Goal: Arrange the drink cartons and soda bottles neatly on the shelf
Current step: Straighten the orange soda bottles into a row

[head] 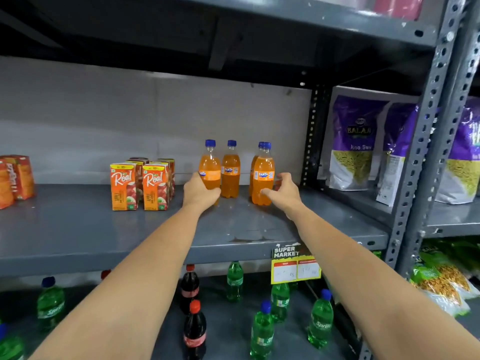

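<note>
Your left hand (200, 189) is closed around the lower part of one Fanta bottle (210, 167) on the grey shelf (78, 229). Your right hand (284, 189) is half open, fingers touching another Fanta bottle (263, 175). The Real juice cartons (141, 185) stand just left of your left hand.

Purple snack bags (359, 141) stand upright in the next bay (right of the upright post (426, 131)); a yellow price tag (294, 268) hangs below, green snack bags (441, 279) lower right.

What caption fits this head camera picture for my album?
Left hand grips one Fanta bottle, right hand touches another Fanta bottle.
</note>
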A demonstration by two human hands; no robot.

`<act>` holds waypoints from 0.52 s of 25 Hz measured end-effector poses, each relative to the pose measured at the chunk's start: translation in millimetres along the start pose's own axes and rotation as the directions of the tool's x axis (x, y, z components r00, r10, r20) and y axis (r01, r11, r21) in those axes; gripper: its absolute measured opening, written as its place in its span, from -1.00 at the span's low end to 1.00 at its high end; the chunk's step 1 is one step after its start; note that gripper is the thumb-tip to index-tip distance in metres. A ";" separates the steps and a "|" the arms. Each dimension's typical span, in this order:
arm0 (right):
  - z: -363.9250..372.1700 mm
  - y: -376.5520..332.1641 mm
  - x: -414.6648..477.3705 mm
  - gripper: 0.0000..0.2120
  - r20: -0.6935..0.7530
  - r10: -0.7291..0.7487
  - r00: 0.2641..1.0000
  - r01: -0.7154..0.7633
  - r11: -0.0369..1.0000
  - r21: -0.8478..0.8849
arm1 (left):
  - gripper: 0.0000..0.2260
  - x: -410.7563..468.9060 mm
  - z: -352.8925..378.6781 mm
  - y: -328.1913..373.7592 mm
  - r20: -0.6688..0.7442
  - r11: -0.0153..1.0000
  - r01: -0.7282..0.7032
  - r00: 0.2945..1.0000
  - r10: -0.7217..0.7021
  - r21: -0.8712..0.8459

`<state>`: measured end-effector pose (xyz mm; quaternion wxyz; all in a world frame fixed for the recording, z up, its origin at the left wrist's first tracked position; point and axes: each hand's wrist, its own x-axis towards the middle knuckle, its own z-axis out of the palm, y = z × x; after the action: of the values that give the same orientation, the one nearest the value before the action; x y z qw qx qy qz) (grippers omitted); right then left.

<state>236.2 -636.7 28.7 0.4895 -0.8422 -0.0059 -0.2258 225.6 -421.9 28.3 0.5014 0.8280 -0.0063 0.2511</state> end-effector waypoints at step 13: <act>3.2 3.4 17.5 -0.46 0.050 -0.034 0.998 0.032 0.998 0.058 | -0.30 9.1 33.0 14.3 0.064 0.982 -0.120 0.992 0.112 0.148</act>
<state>253.9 -639.6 31.3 0.5093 -0.8332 -0.0388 -0.2120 243.3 -454.3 31.7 0.4212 0.8685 -0.0494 0.2567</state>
